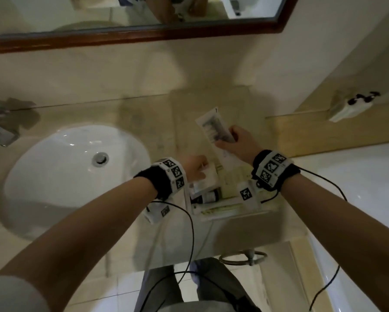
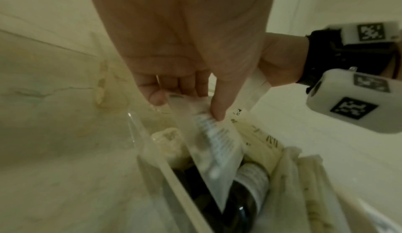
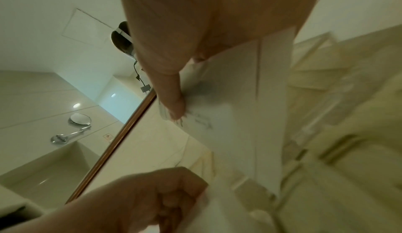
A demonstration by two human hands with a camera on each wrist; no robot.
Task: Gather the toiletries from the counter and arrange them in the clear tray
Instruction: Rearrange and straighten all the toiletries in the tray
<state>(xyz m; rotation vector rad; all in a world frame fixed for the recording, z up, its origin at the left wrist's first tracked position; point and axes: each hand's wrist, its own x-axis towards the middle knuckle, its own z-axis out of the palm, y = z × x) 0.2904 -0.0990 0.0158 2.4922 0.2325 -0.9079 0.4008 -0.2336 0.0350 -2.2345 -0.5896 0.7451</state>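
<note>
The clear tray (image 1: 229, 216) stands on the beige counter right of the sink and holds dark bottles (image 1: 208, 197), pale packets and long wrapped items (image 1: 220, 209). My left hand (image 1: 196, 168) pinches a small white sachet (image 2: 214, 144) between thumb and fingers over the tray's left part, above the dark bottles (image 2: 243, 207). My right hand (image 1: 232, 140) grips a long white printed packet (image 1: 216, 129), tilted above the tray's far end; in the right wrist view the thumb lies on that white packet (image 3: 234, 109). The tray's near wall (image 2: 180, 185) shows in the left wrist view.
A white oval sink (image 1: 74, 174) lies left of the tray, its tap (image 1: 0, 124) at the far left. A wood-framed mirror (image 1: 144, 34) hangs on the back wall. A white bathtub (image 1: 357, 199) lies to the right, and a white dish (image 1: 351, 106) sits on its ledge.
</note>
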